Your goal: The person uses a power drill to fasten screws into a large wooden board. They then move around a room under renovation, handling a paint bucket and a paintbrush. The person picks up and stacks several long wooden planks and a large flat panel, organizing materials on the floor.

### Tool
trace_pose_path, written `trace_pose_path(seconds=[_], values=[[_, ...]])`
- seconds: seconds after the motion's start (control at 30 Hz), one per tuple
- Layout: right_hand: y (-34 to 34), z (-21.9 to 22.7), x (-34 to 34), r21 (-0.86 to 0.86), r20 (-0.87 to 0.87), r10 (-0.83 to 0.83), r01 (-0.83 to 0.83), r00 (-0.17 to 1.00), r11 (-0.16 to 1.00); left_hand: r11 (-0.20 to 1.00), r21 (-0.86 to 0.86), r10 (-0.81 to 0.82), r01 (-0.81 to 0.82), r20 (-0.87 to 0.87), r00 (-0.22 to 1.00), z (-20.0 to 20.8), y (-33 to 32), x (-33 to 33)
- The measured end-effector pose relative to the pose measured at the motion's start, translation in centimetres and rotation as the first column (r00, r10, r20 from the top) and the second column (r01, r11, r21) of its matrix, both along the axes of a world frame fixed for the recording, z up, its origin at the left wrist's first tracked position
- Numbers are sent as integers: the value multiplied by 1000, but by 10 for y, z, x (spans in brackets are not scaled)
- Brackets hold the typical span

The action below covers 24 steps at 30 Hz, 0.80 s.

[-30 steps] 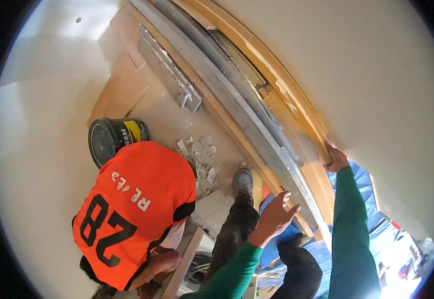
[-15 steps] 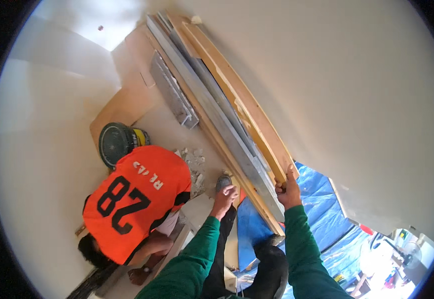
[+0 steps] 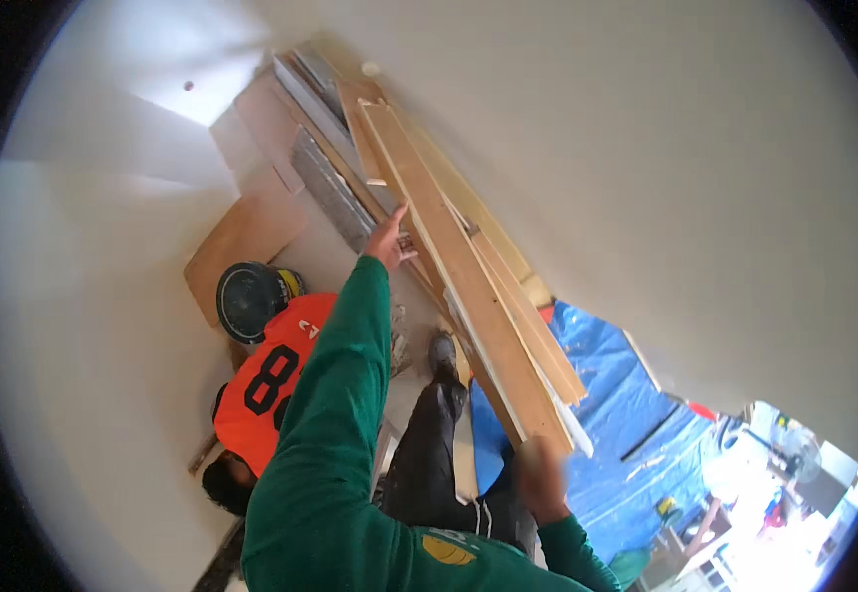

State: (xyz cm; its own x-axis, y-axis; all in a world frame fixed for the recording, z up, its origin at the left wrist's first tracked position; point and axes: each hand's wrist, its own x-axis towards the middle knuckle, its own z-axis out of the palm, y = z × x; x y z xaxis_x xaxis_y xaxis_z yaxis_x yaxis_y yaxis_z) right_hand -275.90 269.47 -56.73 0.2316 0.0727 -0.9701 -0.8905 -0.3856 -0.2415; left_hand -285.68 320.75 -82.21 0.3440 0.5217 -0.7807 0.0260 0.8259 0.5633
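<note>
A long, narrow wooden board (image 3: 478, 286) slants across the middle, one pale edge facing left. My left hand (image 3: 390, 244) reaches far up its left edge, thumb along the side and fingers curled around it. At the near end, my right hand (image 3: 542, 481) is closed on the same board; motion blurs it and its fingers are partly hidden. Another wooden strip (image 3: 537, 335) lies just right of the board. Behind and left of it are a grey metal length (image 3: 309, 107) and a shorter plank (image 3: 355, 133), both partly covered.
A person in an orange shirt (image 3: 276, 380) crouches at left beside a dark bucket (image 3: 249, 301). A grey slab (image 3: 328, 187) and cardboard (image 3: 242, 237) lie on the floor. Blue sheeting (image 3: 607, 424) spreads to the right, below the wall (image 3: 666, 197). A fan (image 3: 802, 460) stands at far right.
My left hand has moved from near my foot up to the board's left edge. My right hand has come down and nearer with its end, turning the board away from the stack.
</note>
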Motion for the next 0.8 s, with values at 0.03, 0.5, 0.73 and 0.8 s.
trace_pose_path(seconds=[0.03, 0.5, 0.73, 0.8], values=[[-13, 11, -9, -38, -24, -26, 25, 999, 999, 998, -69, -10, 8, -34, 999, 1, 6, 11], [-279, 179, -37, -255, 324, 7, 81, 946, 964, 906, -257, -332, 335, 57, 942, 110, -245, 16], [-425, 312, -5, -320, 789, -93, 536, 607, 781, 797, -478, -310, 369, 200, 929, 183, -402, 18], [-467, 338, -10, -248, 879, -69, 576, 471, 779, 778, -494, -321, 388, 218, 922, 217, -453, 20]])
